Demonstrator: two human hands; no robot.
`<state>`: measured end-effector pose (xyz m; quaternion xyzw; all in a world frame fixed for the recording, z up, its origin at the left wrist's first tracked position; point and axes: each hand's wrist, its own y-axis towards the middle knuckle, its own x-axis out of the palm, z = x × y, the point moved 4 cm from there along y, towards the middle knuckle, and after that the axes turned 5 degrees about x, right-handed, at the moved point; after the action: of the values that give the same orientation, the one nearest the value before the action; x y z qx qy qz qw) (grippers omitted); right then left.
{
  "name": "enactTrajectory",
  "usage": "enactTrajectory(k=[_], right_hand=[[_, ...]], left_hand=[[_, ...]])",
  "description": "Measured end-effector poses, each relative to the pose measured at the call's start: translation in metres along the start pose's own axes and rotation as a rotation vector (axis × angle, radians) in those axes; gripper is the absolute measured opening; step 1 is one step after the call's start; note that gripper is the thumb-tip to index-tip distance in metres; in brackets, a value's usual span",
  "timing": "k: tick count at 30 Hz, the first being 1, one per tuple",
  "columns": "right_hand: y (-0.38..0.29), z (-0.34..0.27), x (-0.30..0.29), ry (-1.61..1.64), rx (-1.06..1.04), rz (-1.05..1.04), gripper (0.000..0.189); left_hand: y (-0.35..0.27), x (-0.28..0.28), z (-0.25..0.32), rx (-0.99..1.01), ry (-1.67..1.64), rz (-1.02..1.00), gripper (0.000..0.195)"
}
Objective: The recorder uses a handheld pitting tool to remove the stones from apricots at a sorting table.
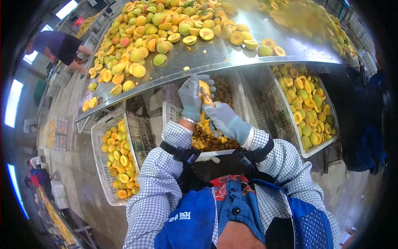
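Both my hands wear grey gloves and meet just below the metal table's edge. My left hand [193,95] holds a halved yellow peach [204,87], cut side towards my right hand. My right hand [224,118] is closed around a handled tool whose dark metal end [204,93] lies against the peach; its exact kind is partly hidden. Below both hands is a plastic crate [217,152] with brown pits and yellow scraps. On the metal table [199,68], above, lies a large heap of halved peaches [140,37].
A white crate of peach halves [119,158] stands at the left, another [307,105] at the right. The table's raised metal rim [248,62] runs across in front. One person [62,46] bends at the upper left; others [37,177] are at the lower left.
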<state>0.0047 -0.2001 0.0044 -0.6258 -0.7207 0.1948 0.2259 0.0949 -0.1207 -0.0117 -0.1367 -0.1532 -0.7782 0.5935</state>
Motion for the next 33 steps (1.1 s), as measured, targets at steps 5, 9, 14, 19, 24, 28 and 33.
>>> enactTrajectory(k=[5,9,14,19,24,28,33], right_hand=[[-0.006,0.000,0.001,0.004,-0.013,0.014,0.035],[-0.006,-0.002,-0.001,0.329,-0.101,-0.315,0.032],[-0.002,0.001,0.003,0.677,0.078,-0.504,0.034],[-0.008,-0.001,0.008,0.821,0.061,-0.603,0.035],[-0.001,0.001,0.003,0.563,-0.030,-0.315,0.034],[-0.010,-0.004,0.010,0.290,-0.110,-0.169,0.038],[-0.005,-0.002,0.010,0.619,-0.011,-0.331,0.036]], left_hand=[[-0.004,0.004,0.005,0.021,-0.104,0.053,0.044],[-0.002,0.007,0.011,0.174,-0.100,0.040,0.045],[0.002,0.004,0.005,0.129,-0.265,-0.024,0.047],[0.003,0.007,0.008,0.111,-0.381,-0.088,0.049],[0.011,0.004,0.026,-0.270,-0.290,-0.330,0.055],[0.015,-0.009,0.010,-0.262,-0.140,-0.282,0.057],[0.007,0.005,0.015,-0.148,-0.006,-0.168,0.055]])
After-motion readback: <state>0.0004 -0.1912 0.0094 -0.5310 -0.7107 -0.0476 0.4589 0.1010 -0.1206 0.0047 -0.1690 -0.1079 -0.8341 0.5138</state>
